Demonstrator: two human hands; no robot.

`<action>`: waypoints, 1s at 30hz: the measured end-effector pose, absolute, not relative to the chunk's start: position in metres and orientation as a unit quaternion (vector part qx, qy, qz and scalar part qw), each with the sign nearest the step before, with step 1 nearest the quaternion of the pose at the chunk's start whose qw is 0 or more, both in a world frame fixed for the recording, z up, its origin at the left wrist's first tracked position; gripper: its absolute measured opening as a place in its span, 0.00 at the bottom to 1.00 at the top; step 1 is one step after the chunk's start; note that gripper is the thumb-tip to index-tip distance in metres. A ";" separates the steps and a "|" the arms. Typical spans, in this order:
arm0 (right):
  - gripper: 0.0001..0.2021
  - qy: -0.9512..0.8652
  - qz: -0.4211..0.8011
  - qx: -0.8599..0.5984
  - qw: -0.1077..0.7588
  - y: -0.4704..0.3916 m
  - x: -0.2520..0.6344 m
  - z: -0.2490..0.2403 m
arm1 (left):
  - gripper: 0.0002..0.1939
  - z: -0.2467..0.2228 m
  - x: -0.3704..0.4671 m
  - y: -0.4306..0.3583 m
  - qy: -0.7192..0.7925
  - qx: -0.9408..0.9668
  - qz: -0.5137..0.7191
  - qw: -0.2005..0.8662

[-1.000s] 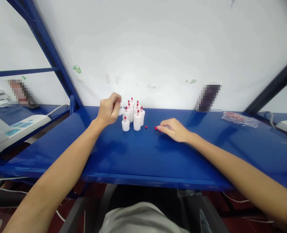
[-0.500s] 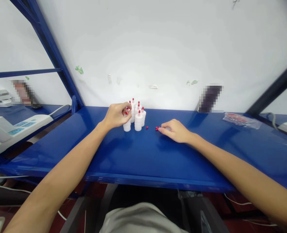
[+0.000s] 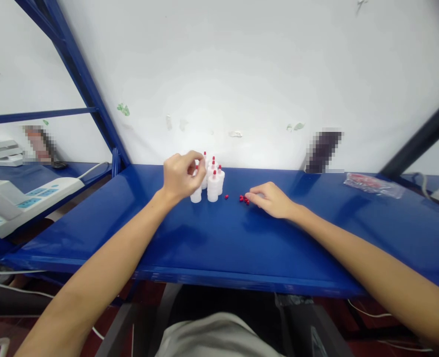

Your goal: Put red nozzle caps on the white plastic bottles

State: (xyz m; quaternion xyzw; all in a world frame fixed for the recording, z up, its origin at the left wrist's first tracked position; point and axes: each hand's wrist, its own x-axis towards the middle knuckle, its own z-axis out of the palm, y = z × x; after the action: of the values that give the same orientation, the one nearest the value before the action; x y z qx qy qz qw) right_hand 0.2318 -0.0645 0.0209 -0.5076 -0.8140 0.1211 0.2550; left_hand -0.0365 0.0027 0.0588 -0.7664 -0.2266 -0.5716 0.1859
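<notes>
Several white plastic squeeze bottles [image 3: 212,187] with red tip caps stand upright in a tight group on the blue table. My left hand [image 3: 182,174] is over the group's left side, thumb and forefinger pinched together. It partly covers the nearest left bottle [image 3: 196,194]; whatever is between the fingertips is hidden. To the right, my right hand [image 3: 270,199] rests low over the tabletop with its fingers drawn together at a small cluster of loose red caps [image 3: 242,198]. I cannot make out what its fingertips hold. One single red cap [image 3: 226,197] lies between the cluster and the bottles.
The blue table [image 3: 212,248] runs against a white wall [image 3: 219,74]. A clear plastic bag with red contents [image 3: 371,183] lies at the right. A blurred dark upright object [image 3: 323,151] leans on the wall. At far left is a white power strip [image 3: 44,193].
My left hand has risen slightly, its fingertips now higher above the front left bottle. My right hand has shifted slightly right, and more of the loose caps show beside its fingertips.
</notes>
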 end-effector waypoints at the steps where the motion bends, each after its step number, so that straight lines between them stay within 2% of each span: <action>1: 0.24 -0.805 0.135 -0.506 0.278 -0.064 0.232 0.020 | 0.06 0.059 -0.029 -0.008 -0.212 -0.776 -0.563 0.190; 4: 0.26 -0.758 0.207 -0.502 0.361 -0.060 0.234 0.018 | 0.08 0.053 -0.004 -0.037 -0.177 -0.852 -0.463 0.169; 8: 0.25 -0.658 0.340 -0.499 0.450 -0.055 0.236 0.016 | 0.11 0.032 0.018 -0.056 -0.229 -0.919 -0.304 0.104; 11: 0.25 -0.621 0.384 -0.494 0.472 -0.054 0.237 0.016 | 0.15 0.019 0.021 -0.053 -0.330 -0.919 -0.198 0.082; 15: 0.25 -0.635 0.380 -0.490 0.462 -0.056 0.235 0.018 | 0.18 0.013 0.018 -0.043 -0.409 -0.904 -0.086 0.095; 23: 0.26 -0.632 0.387 -0.492 0.457 -0.055 0.235 0.019 | 0.17 0.015 0.017 -0.037 -0.415 -0.905 -0.016 0.095; 30: 0.26 -0.631 0.396 -0.492 0.450 -0.056 0.235 0.019 | 0.16 0.016 0.014 -0.035 -0.415 -0.905 -0.011 0.098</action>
State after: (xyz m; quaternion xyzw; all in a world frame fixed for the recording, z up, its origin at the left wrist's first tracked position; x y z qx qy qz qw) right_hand 0.2350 -0.0558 0.0186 -0.4919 -0.6311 0.3964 0.4500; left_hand 0.0145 -0.0352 0.0160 -0.9046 -0.4145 -0.0109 0.0985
